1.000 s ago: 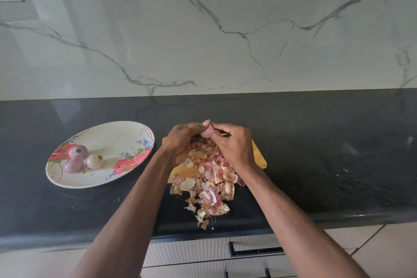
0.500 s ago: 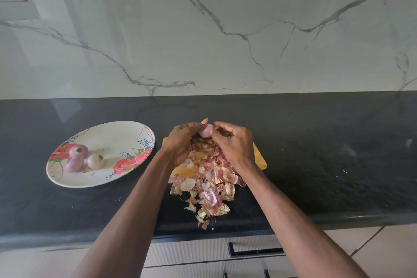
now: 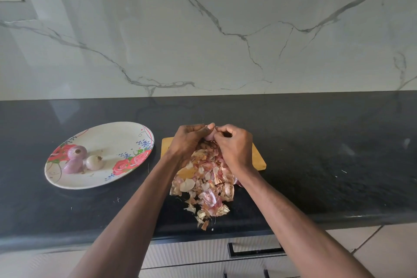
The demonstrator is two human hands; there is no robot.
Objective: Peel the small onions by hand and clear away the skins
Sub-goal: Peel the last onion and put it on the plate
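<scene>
At centre frame, a small onion (image 3: 209, 136) sat pinched between the left hand (image 3: 187, 142) and right hand (image 3: 234, 145), fingers of both curled onto it above the skin pile (image 3: 206, 185) and cutting board (image 3: 259, 160). It looked light, firm and probably slippery; its papery skin was best lifted at the tip. Three onions (image 3: 82, 160) lay on the plate (image 3: 126, 137), centre left.

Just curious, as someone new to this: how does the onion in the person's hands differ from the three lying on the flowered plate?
The held onion is gripped between the left hand and right hand, mostly hidden by fingers; the plate onions lie untouched in full view. The held one is above the heap of skins on the wooden board; the others rest on the plate, off to the left. All are small and pinkish.
</scene>
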